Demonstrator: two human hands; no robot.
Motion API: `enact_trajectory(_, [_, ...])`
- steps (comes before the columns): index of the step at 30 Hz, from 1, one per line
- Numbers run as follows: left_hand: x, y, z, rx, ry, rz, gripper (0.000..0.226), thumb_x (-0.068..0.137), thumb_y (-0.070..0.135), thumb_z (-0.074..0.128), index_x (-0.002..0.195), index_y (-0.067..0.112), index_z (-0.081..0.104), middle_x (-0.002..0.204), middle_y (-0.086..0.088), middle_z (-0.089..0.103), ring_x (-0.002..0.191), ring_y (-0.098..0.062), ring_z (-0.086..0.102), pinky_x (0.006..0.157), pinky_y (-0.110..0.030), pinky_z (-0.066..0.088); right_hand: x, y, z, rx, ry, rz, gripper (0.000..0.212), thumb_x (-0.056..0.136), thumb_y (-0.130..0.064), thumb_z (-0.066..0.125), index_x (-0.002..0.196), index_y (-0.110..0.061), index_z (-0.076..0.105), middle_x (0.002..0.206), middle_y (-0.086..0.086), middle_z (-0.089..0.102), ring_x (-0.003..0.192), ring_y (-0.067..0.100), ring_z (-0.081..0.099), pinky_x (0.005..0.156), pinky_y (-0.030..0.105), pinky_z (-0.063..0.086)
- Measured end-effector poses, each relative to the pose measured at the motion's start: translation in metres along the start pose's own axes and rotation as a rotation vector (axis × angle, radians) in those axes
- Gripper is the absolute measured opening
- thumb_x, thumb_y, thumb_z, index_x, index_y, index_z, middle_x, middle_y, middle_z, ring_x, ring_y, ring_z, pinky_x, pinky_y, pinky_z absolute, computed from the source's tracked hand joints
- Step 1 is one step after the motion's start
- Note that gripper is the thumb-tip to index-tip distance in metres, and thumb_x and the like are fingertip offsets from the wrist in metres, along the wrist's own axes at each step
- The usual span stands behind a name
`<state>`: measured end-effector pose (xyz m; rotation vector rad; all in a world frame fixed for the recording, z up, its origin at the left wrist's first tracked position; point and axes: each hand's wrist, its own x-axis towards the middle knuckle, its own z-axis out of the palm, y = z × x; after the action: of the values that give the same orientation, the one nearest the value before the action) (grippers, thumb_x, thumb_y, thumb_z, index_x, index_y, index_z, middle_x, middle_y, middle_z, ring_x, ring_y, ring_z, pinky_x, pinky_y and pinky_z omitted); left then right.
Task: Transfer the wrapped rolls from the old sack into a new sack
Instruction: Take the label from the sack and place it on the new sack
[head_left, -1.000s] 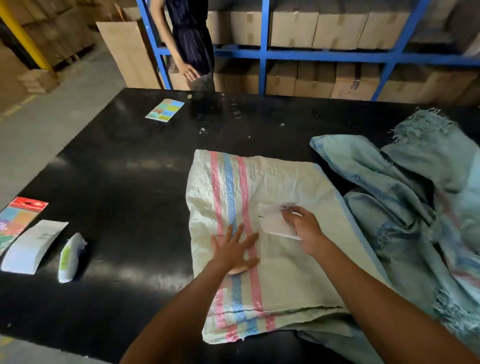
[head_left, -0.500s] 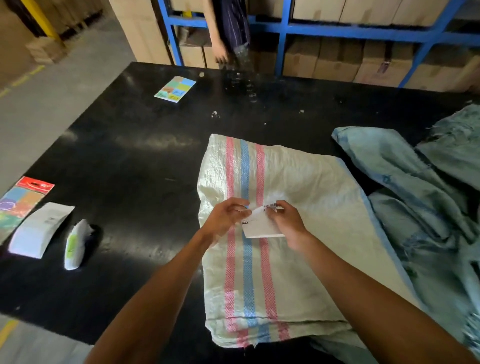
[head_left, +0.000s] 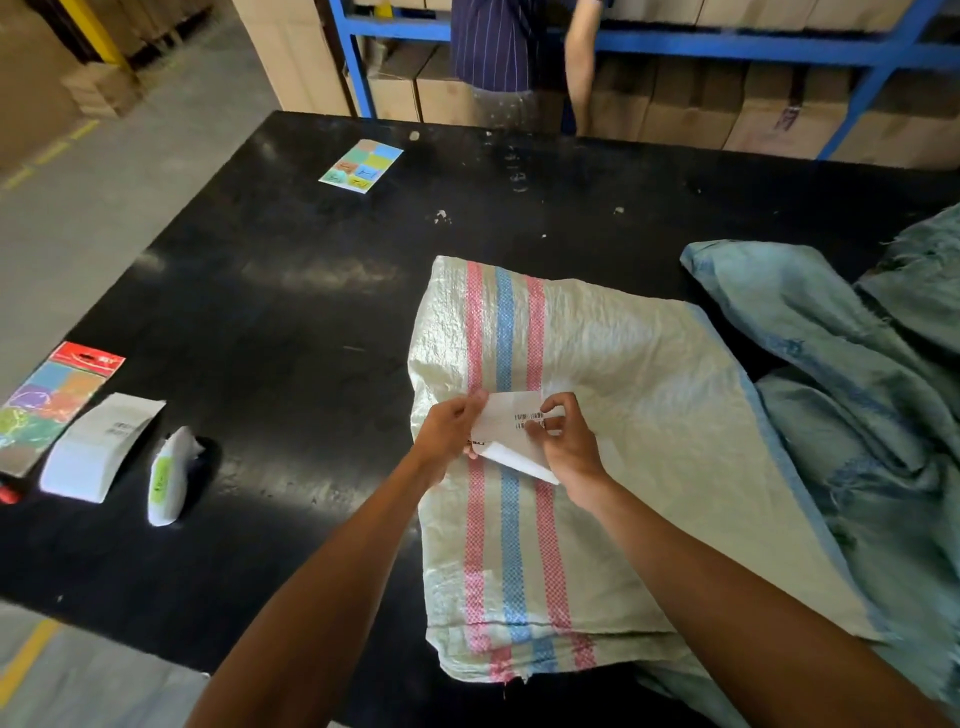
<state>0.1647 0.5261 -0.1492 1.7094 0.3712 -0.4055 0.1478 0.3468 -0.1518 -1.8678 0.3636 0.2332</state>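
On the black desk (head_left: 270, 322) lie a colourful card (head_left: 361, 165) at the far side and, at the left edge, a red-topped colour pack (head_left: 49, 402), a white label strip (head_left: 101, 447) and a small crumpled wrapper (head_left: 169, 475). Behind, a person (head_left: 498, 47) stands before blue shelving (head_left: 727, 44) of cardboard boxes (head_left: 691, 111).

Blue sack (head_left: 857, 389) cut by right edge, barcode label (head_left: 511, 423) print unreadable, bystander (head_left: 498, 47) cropped at top
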Motion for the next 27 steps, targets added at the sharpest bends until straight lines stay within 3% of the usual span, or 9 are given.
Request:
enact_trajectory(3, [0.004, 0.0, 0.001, 0.086, 0.015, 0.029, 0.036, 0.095, 0.04, 0.063, 0.102, 0.004, 0.066, 0.094, -0.011, 0.07, 0.084, -0.027, 0.068, 0.071, -0.042, 0.058, 0.002, 0.003, 0.0, -0.031, -0.002, -0.05, 0.012, 0.093, -0.022, 0.065, 0.1, -0.028, 0.057, 0.092, -0.004, 0.064, 0.079, 0.01, 0.061, 0.057, 0.018, 0.046])
enact_trajectory(7, [0.009, 0.001, 0.005, 0.169, 0.124, 0.046, 0.03, 0.104, 0.026, 0.049, 0.092, 0.005, 0.068, 0.073, -0.006, 0.062, 0.06, -0.018, 0.06, 0.046, -0.024, 0.045, 0.007, 0.008, 0.0, -0.061, -0.074, -0.094, 0.022, 0.094, -0.019, 0.064, 0.112, -0.031, 0.066, 0.094, -0.005, 0.063, 0.083, 0.011, 0.061, 0.062, 0.014, 0.046])
enact_trajectory(10, [0.013, 0.003, 0.008, 0.249, 0.157, 0.033, 0.031, 0.103, 0.024, 0.05, 0.091, 0.003, 0.069, 0.07, -0.008, 0.063, 0.049, -0.015, 0.057, 0.038, -0.02, 0.042, 0.011, 0.014, 0.002, -0.123, -0.066, -0.136, 0.031, 0.093, -0.015, 0.064, 0.122, -0.028, 0.064, 0.09, -0.004, 0.063, 0.08, 0.011, 0.06, 0.066, 0.016, 0.047])
enact_trajectory(15, [0.024, -0.002, 0.006, 0.426, 0.159, 0.062, 0.031, 0.103, 0.026, 0.048, 0.102, 0.007, 0.072, 0.083, -0.013, 0.07, 0.063, -0.024, 0.061, 0.06, -0.037, 0.057, 0.014, 0.018, 0.007, -0.212, -0.072, -0.162, 0.037, 0.092, -0.015, 0.065, 0.127, -0.026, 0.062, 0.083, -0.006, 0.058, 0.078, 0.013, 0.059, 0.071, 0.026, 0.051])
enact_trajectory(18, [0.027, -0.004, 0.006, 0.511, 0.157, 0.08, 0.032, 0.104, 0.025, 0.046, 0.104, 0.007, 0.072, 0.074, -0.005, 0.064, 0.056, -0.017, 0.057, 0.052, -0.027, 0.048, 0.017, 0.021, 0.009, -0.253, -0.068, -0.17, 0.039, 0.091, -0.014, 0.066, 0.129, -0.023, 0.061, 0.08, -0.011, 0.053, 0.078, 0.012, 0.057, 0.072, 0.024, 0.05])
enact_trajectory(23, [0.033, -0.011, 0.004, 0.584, 0.152, 0.029, 0.035, 0.104, 0.025, 0.044, 0.098, 0.003, 0.071, 0.071, -0.006, 0.064, 0.049, -0.012, 0.057, 0.038, -0.017, 0.042, 0.02, 0.021, 0.01, -0.35, -0.089, -0.17, 0.042, 0.092, -0.014, 0.066, 0.133, -0.019, 0.058, 0.101, -0.004, 0.062, 0.09, 0.009, 0.057, 0.08, 0.018, 0.045])
enact_trajectory(27, [0.038, -0.014, 0.005, 0.635, 0.163, 0.0, 0.035, 0.103, 0.028, 0.045, 0.099, 0.006, 0.072, 0.075, -0.009, 0.068, 0.053, -0.017, 0.064, 0.043, -0.022, 0.051, 0.022, 0.019, 0.013, -0.486, -0.105, -0.15, 0.045, 0.092, -0.021, 0.064, 0.136, -0.023, 0.054, 0.12, 0.003, 0.065, 0.109, 0.02, 0.061, 0.095, 0.032, 0.05])
